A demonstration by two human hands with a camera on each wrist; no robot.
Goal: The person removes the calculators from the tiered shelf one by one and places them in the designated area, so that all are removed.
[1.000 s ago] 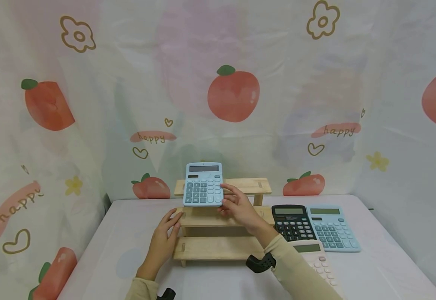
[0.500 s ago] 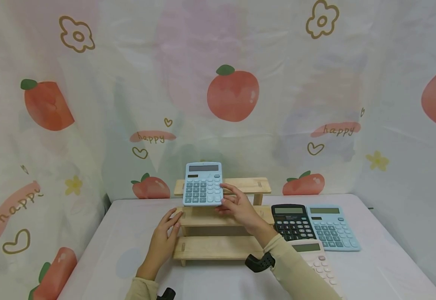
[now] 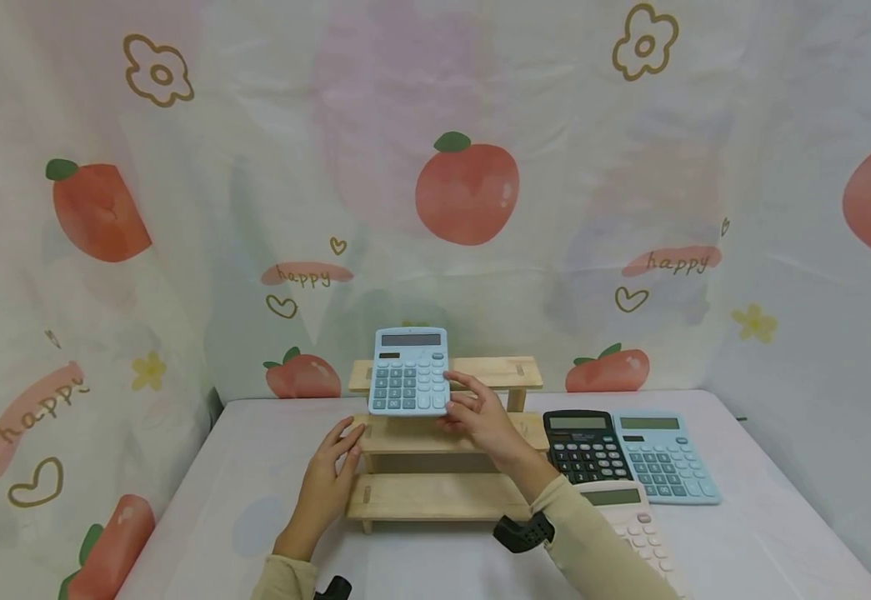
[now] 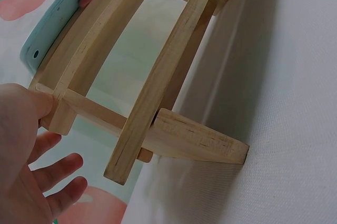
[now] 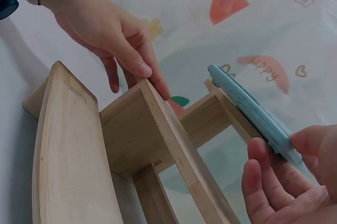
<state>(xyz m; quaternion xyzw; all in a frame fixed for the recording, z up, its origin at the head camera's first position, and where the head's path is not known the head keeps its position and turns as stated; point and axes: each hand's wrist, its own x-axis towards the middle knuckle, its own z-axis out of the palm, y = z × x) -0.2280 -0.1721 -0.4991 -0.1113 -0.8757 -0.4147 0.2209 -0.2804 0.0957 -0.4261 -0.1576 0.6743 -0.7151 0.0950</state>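
Note:
A light blue calculator (image 3: 408, 372) stands tilted back before the top board of a three-step wooden stand (image 3: 435, 497). My right hand (image 3: 483, 421) pinches its right edge, thumb on one face and fingers behind, as the right wrist view shows. In that view the calculator (image 5: 253, 109) lies close along the top board; whether its lower edge rests on the middle board I cannot tell. My left hand (image 3: 327, 475) grips the left end of the middle board, and the left wrist view shows its thumb against the wood while the other fingers of this hand (image 4: 31, 150) spread loosely.
Right of the stand, a black calculator (image 3: 585, 446) and a second light blue calculator (image 3: 668, 458) lie side by side on the white table (image 3: 210, 533). In front of them is a pale pink calculator (image 3: 641, 529), partly covered by the right sleeve. A fruit-patterned cloth (image 3: 465, 292) hangs behind.
The held light blue calculator has shifted very slightly to the right, the right hand moving with it. The left hand and stand keep their places.

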